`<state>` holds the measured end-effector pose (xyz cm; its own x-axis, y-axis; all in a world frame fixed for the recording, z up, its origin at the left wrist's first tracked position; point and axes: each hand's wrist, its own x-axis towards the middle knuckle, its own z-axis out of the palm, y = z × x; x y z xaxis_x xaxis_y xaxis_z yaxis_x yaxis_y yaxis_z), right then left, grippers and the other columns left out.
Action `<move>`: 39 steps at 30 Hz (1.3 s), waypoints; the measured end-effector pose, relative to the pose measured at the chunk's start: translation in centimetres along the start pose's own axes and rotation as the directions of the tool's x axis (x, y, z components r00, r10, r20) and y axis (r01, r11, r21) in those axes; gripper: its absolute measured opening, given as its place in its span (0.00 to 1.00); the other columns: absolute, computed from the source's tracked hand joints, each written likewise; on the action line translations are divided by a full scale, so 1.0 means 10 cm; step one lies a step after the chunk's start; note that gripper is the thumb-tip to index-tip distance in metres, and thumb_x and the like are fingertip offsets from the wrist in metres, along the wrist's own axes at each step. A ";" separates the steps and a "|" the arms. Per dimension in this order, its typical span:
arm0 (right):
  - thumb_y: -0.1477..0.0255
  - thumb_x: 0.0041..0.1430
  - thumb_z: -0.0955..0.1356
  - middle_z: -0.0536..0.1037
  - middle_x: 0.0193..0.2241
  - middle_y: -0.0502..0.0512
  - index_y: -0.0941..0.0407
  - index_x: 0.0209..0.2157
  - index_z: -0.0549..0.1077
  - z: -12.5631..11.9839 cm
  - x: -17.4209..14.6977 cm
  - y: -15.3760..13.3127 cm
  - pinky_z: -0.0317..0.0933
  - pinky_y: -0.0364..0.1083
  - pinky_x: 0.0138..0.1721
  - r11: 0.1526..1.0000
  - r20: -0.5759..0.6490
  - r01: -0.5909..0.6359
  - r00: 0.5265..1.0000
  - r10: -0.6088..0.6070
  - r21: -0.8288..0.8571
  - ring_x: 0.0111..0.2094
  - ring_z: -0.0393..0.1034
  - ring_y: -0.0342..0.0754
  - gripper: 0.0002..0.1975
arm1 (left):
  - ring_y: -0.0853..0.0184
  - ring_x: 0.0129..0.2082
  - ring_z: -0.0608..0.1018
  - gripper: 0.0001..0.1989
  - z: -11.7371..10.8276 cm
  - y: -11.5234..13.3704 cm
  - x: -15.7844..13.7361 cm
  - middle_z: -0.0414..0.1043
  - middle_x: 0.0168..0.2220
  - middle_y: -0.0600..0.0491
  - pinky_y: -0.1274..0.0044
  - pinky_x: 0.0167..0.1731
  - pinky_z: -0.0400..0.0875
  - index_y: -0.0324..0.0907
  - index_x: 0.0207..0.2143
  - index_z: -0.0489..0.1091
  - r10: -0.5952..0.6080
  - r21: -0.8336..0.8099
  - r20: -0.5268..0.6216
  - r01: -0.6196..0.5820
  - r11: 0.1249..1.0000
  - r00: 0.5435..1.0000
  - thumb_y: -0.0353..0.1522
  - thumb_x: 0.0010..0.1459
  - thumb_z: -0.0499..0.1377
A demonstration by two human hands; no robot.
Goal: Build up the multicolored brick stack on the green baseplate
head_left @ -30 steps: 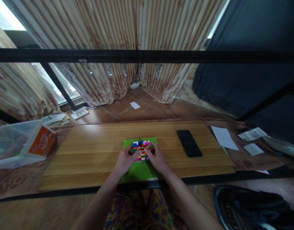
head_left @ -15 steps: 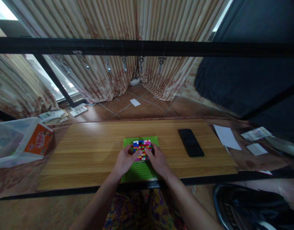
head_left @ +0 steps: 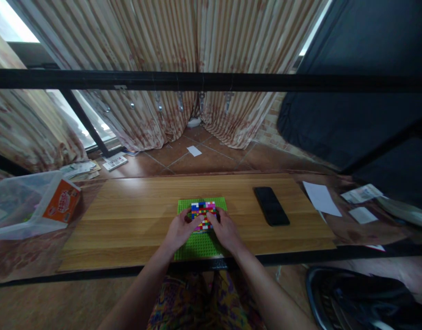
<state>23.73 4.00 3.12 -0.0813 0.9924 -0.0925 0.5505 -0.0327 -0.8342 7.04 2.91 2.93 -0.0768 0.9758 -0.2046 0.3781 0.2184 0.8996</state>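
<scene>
A block of small multicoloured toy bricks (head_left: 203, 207) is at the middle of the wooden board, over a green studded baseplate (head_left: 200, 247). My left hand (head_left: 179, 229) grips its left side, thumb lying across the front bricks. On the opposite side my right hand (head_left: 225, 228) holds the block the same way, thumb on top and fingers round the edge. Both thumbs and palms hide parts of the bricks. Whether the block is pressed onto the baseplate or lifted a little off it, I cannot tell.
A black phone (head_left: 271, 206) lies on the wooden board (head_left: 128, 215), right of the baseplate. To the left stands a clear plastic bin (head_left: 28, 183) with an orange box (head_left: 62, 202) at its side. White paper (head_left: 321, 198) lies at the right. A black metal bar (head_left: 163, 80) crosses beyond the board.
The view has shifted slightly, so the bar and curtains sit lower in the picture. Both hands keep their hold on the brick block, with no clear movement.
</scene>
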 end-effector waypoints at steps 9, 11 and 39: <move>0.54 0.58 0.62 0.74 0.48 0.64 0.60 0.53 0.68 0.00 0.02 0.09 0.60 0.52 0.51 0.999 0.023 0.018 1.000 -0.019 0.047 0.49 0.69 0.56 0.29 | 0.63 0.27 0.75 0.32 0.00 0.04 -0.03 0.76 0.29 0.51 0.78 0.24 0.63 0.38 0.45 0.71 0.003 0.131 0.001 -0.003 0.991 1.000 0.52 0.44 0.62; 0.54 0.57 0.63 0.74 0.47 0.63 0.59 0.52 0.69 0.00 0.01 0.10 0.60 0.52 0.50 0.998 0.014 0.028 0.999 -0.029 0.049 0.49 0.69 0.56 0.28 | 0.64 0.27 0.75 0.31 -0.01 0.05 -0.04 0.76 0.28 0.52 0.78 0.24 0.62 0.38 0.44 0.71 0.012 0.114 -0.005 -0.011 0.993 1.000 0.51 0.44 0.62; 0.56 0.59 0.62 0.76 0.45 0.63 0.59 0.46 0.73 0.05 -0.09 0.12 0.59 0.53 0.51 0.979 -0.047 0.023 0.999 -0.014 0.202 0.48 0.70 0.56 0.24 | 0.65 0.27 0.75 0.26 0.01 0.02 -0.05 0.76 0.28 0.52 0.78 0.26 0.66 0.39 0.41 0.73 0.007 -0.101 -0.003 -0.007 0.995 1.000 0.47 0.43 0.64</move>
<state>24.09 3.04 1.90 -0.0497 0.9972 -0.0557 0.3693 -0.0335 -0.9287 7.26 2.43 3.16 -0.0766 0.9774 -0.1971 0.2831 0.2108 0.9356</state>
